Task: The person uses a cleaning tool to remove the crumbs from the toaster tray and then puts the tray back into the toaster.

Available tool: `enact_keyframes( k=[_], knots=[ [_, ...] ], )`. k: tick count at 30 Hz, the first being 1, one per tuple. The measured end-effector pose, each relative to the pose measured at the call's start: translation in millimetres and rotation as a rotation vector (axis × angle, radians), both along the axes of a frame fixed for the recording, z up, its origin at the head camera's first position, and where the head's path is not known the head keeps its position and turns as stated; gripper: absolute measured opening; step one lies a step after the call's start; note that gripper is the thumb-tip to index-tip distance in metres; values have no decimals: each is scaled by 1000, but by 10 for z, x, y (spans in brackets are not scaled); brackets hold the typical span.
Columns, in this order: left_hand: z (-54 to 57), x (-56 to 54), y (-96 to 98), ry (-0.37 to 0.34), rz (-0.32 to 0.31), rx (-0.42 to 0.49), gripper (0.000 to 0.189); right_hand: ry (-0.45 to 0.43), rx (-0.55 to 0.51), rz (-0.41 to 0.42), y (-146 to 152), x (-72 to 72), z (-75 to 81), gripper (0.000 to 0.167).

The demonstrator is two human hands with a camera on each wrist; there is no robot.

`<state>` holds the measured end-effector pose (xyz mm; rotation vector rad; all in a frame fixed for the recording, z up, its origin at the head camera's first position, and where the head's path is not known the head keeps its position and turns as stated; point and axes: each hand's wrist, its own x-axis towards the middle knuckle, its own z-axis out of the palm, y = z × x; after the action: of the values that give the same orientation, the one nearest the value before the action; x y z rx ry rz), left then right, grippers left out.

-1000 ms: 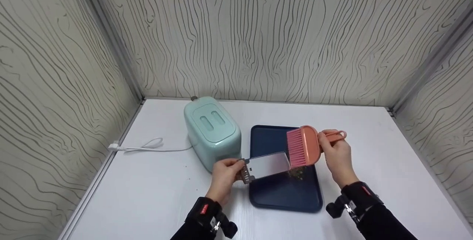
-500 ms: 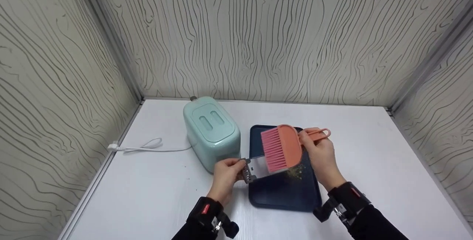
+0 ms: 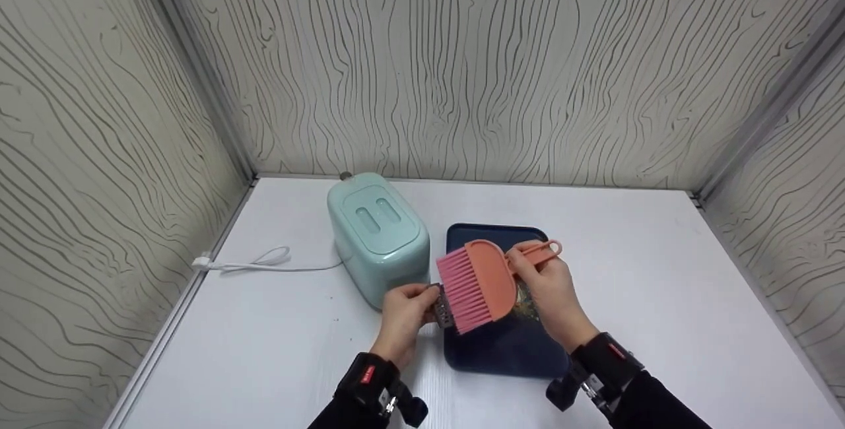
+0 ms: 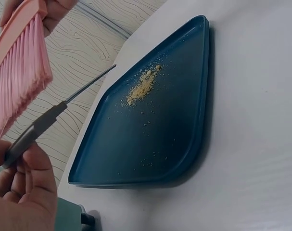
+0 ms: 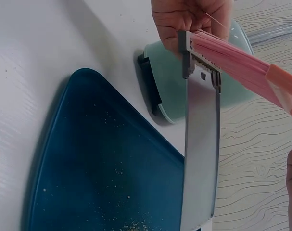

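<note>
My left hand (image 3: 403, 317) pinches the grey end of a toaster crumb tray (image 5: 201, 144), a flat metal plate held above a dark blue tray (image 3: 505, 353). An orange brush (image 3: 494, 277) with pink bristles is in my right hand (image 3: 549, 290), gripped by its handle. The bristles lie over the crumb tray at its grey end and hide most of the plate in the head view; whether they touch it I cannot tell. Yellowish crumbs (image 4: 143, 86) form a small heap on the blue tray, with finer specks scattered round it.
A mint-green toaster (image 3: 379, 218) stands just left of the blue tray, close to my left hand. Its white cord (image 3: 284, 268) runs left to the table edge. A few specks dot the white table (image 3: 277, 350). Patterned panels (image 3: 422, 72) enclose the back and sides.
My right hand has moved the brush leftward along the crumb tray, from its far end to the grey end. The left hand and crumb tray have stayed nearly still.
</note>
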<state>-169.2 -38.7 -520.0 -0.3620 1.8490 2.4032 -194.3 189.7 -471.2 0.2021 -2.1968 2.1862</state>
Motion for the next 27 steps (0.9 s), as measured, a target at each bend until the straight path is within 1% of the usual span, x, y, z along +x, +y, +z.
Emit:
enact_keyframes(
  k=[3, 7, 13, 15, 18, 23, 27],
  knots=[
    [10, 7, 0, -1, -9, 8, 20, 0, -14, 18, -15, -5, -37, 28],
    [16, 21, 3, 1, -16, 10, 22, -2, -5, 21, -4, -21, -99, 30],
    [23, 27, 4, -4, -15, 3, 22, -25, 54, -21, 18, -29, -138, 30],
    [19, 21, 5, 1, -15, 3, 22, -30, 70, -25, 30, -33, -142, 27],
    [9, 18, 1, 4, -11, -2, 21, -28, 90, -30, 57, -43, -157, 27],
    [8, 20, -8, 6, -5, -22, 22, -22, 143, -59, 132, -75, -184, 27],
    [5, 18, -12, 7, -8, -26, 21, -42, 174, -90, 213, -102, -202, 27]
  ],
)
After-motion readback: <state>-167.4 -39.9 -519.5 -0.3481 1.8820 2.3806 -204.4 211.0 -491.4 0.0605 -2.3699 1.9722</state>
